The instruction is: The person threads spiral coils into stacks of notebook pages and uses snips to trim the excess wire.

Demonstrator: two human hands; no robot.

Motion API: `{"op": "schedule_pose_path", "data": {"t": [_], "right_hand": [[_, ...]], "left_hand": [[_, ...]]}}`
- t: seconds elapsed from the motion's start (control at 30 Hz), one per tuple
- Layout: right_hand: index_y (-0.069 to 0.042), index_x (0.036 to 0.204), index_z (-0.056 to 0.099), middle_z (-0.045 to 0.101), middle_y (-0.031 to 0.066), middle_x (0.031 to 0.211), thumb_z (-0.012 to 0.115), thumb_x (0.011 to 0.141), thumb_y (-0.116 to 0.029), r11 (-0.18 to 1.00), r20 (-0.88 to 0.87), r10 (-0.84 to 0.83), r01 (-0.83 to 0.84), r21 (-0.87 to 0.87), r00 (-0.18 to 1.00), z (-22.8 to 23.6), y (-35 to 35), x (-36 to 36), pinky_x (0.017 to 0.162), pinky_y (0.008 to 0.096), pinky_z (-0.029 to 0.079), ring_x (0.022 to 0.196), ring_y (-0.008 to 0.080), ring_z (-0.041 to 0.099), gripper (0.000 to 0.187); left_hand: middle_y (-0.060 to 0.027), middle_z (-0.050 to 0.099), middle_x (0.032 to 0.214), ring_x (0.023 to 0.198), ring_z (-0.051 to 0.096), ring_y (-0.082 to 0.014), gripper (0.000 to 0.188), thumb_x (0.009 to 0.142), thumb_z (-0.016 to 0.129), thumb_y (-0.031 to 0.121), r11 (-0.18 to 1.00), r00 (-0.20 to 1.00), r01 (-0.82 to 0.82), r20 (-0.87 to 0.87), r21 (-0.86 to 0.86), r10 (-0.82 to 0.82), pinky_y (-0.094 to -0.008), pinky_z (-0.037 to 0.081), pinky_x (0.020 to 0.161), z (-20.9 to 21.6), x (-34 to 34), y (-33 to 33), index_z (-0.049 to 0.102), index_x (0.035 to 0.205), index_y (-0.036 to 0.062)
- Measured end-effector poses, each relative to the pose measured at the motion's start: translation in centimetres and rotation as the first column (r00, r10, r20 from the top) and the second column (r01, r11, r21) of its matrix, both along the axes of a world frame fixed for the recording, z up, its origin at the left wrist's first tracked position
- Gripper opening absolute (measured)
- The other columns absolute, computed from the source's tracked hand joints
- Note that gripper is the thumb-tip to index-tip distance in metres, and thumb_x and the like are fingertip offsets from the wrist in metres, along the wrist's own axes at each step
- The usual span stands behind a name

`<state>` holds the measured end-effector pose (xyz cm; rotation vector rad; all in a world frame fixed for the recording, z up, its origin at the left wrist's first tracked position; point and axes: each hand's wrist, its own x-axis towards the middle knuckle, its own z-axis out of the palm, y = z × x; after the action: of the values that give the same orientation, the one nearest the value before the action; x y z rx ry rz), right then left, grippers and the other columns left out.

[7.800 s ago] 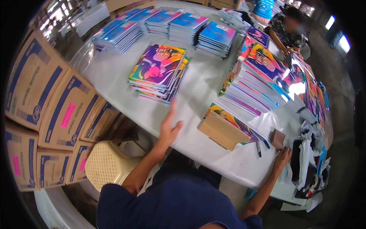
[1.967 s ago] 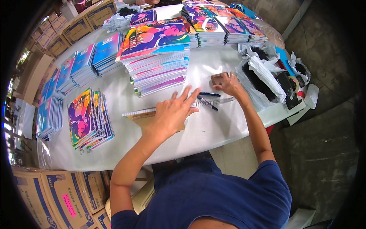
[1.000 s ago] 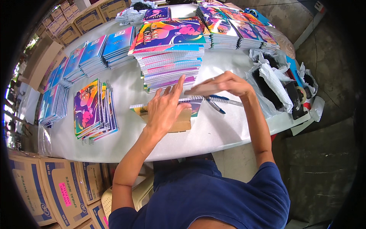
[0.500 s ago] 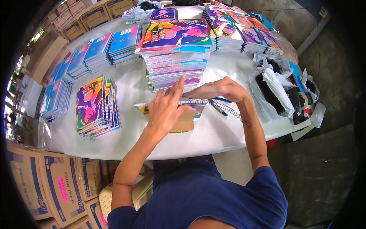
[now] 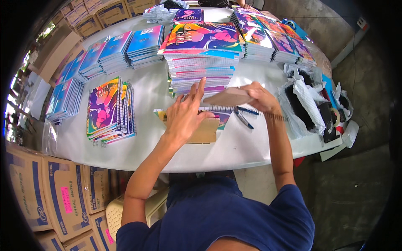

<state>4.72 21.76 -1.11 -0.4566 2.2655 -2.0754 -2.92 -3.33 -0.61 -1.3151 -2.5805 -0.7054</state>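
Observation:
A notebook [image 5: 222, 119] with a colourful cover lies in front of me, partly hidden. My left hand [image 5: 183, 117] grips it at the spine edge, the thumb on the near side and the fingers reaching past the far side. Under that palm a piece of brown cardboard [image 5: 204, 133] sticks out toward me. A wire spiral coil [image 5: 268, 114] runs out from the notebook's edge to my right wrist. Raised just above this edge, my right hand [image 5: 262, 99] pinches a flat greyish-brown board [image 5: 228, 96]. Two blue pens [image 5: 243, 118] lie beside the notebook, below the coil.
A tall notebook stack [image 5: 203, 69] stands just beyond my hands. To the left is a smaller notebook pile [image 5: 104, 111], with blue notebook stacks [image 5: 144, 44] behind. More stacks [image 5: 256, 37] fill the far right. Plastic-wrapped black bundles [image 5: 303, 102] and a tape roll [image 5: 335, 117] lie at right.
My right hand has lifted slightly and tilted the board up, away from the notebook's edge. My left hand keeps its grip. The whole view has shifted a little.

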Motion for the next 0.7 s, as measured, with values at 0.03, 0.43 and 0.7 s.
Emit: {"op": "schedule_pose_path", "data": {"t": [0.03, 0.43, 0.7], "right_hand": [[0.008, 0.103, 0.068, 0.067, 0.017, 0.113, 0.066, 0.087, -0.034, 0.991, -0.05, 0.042, -0.048, -0.124, 0.998, -0.1, -0.1, 0.3, 0.095, 0.0349, 0.043, 0.11, 0.0238, 0.058, 0.045], [0.004, 0.102, 0.071, 0.063, 0.0227, 0.116, 0.064, 0.089, -0.034, 0.976, 0.018, 0.006, -0.01, 0.219, 1.0, 2.3, -1.0, -1.8, 0.097, 0.0369, 0.041, 0.113, 0.0273, 0.056, 0.041], [0.007, 0.097, 0.07, 0.067, 0.0116, 0.094, 0.067, 0.086, -0.042, 0.99, 0.128, -0.136, 0.13, 0.056, 0.982, 0.5, -1.3, -0.9, 0.086, 0.0306, 0.044, 0.093, 0.0178, 0.059, 0.051]], "left_hand": [[-0.0082, 0.048, 0.14, 0.106, 0.059, -0.0416, 0.106, 0.068, 0.078, 0.037, 1.0, 1.0, 0.0, 0.0, 0.026, 0.0, -0.0447, 0.051, 0.092, 0.0, -0.1, 0.3, 0.014, 0.151, 0.0209], [-0.0139, 0.034, 0.149, 0.116, 0.054, -0.0383, 0.115, 0.064, 0.082, 0.027, 0.998, 0.999, -0.009, 0.054, 0.068, 0.005, -0.046, 0.053, 0.086, 0.5, -0.3, -0.2, 0.007, 0.151, 0.0206], [-0.0221, 0.04, 0.142, 0.107, 0.06, -0.0353, 0.112, 0.066, 0.082, 0.031, 0.991, 0.997, 0.039, -0.077, 0.126, -0.03, -0.0473, 0.045, 0.099, 0.1, -0.3, -1.0, 0.011, 0.151, 0.0157]]}}
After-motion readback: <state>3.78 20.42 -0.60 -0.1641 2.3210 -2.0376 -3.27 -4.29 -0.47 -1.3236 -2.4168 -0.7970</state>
